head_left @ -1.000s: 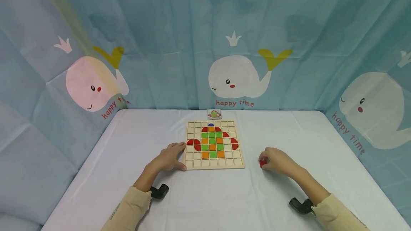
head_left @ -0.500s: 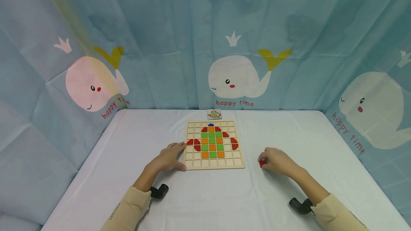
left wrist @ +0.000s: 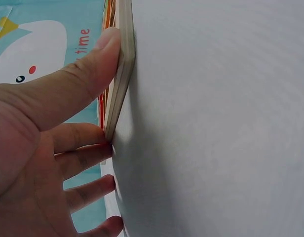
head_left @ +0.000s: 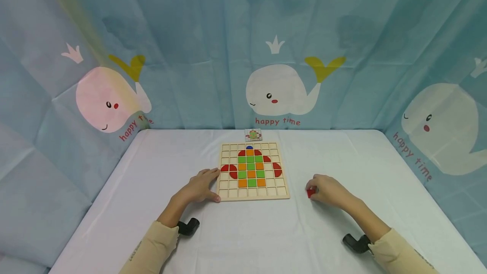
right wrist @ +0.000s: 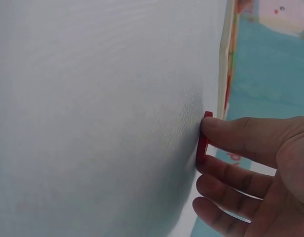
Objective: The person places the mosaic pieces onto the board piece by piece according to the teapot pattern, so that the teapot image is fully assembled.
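Observation:
A wooden grid board [head_left: 281,192] lies on the table, with green, orange, red and blue tiles forming a figure in its cells. My left hand [head_left: 201,186] rests at its left edge. In the left wrist view the thumb [left wrist: 88,79] lies against the board's corner and the other fingers are spread, tips down on the cloth. To the right of the board, apart from it, my right hand [head_left: 328,190] pinches a small red tile [head_left: 311,193] between thumb and index finger. The right wrist view shows this red tile [right wrist: 203,140] edge-on, at the cloth.
Behind the board lies a small picture card [head_left: 253,135] with a similar coloured figure. A white cloth [head_left: 243,240] covers the table. Blue curtains [head_left: 190,54] with printed whales stand behind and at both sides. Black wrist-worn devices [head_left: 189,226] sit under both wrists.
The red tile under my right fingers has turned slightly, and a bit more of it shows. My left hand and the board have stayed in place.

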Tool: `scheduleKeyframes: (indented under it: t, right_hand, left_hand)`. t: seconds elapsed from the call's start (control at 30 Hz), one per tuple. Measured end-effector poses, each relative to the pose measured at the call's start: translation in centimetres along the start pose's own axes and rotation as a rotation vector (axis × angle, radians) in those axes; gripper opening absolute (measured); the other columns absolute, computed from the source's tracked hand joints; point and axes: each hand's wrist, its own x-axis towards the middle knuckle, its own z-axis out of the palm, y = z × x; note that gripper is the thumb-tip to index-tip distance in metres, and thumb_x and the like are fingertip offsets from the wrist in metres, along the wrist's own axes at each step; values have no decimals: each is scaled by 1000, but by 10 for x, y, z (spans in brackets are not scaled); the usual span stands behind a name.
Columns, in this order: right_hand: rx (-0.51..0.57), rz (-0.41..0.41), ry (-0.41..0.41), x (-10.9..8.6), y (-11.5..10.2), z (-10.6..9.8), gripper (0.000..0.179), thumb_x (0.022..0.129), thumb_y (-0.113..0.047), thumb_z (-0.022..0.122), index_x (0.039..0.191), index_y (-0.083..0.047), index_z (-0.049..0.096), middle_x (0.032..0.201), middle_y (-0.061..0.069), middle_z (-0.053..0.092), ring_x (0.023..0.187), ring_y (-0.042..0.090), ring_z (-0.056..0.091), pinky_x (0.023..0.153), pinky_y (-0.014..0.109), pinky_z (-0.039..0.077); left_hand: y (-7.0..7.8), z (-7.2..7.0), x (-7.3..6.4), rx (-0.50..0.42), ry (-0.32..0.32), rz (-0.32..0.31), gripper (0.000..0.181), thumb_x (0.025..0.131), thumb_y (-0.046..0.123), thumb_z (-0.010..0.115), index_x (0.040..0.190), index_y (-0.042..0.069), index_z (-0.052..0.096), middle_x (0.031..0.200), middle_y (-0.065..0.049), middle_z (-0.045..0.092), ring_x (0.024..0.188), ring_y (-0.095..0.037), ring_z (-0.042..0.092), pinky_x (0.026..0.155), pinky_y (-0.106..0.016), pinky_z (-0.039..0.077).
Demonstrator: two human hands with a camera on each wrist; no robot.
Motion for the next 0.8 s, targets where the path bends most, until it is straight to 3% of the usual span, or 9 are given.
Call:
scheduleKeyframes:
  t: [0.8]
  right_hand:
    - [-29, -3, -18, 0, -1, -2, 18, 78, -11, 80, 94, -10, 74, 82, -5, 59, 73, 8, 49, 65, 24, 45]
  left_hand:
    - [2, 1, -1, -15, 5, -19, 96, 70, 29, 86, 150, 7, 38, 158, -13, 34, 147, -39, 23, 114, -66, 23]
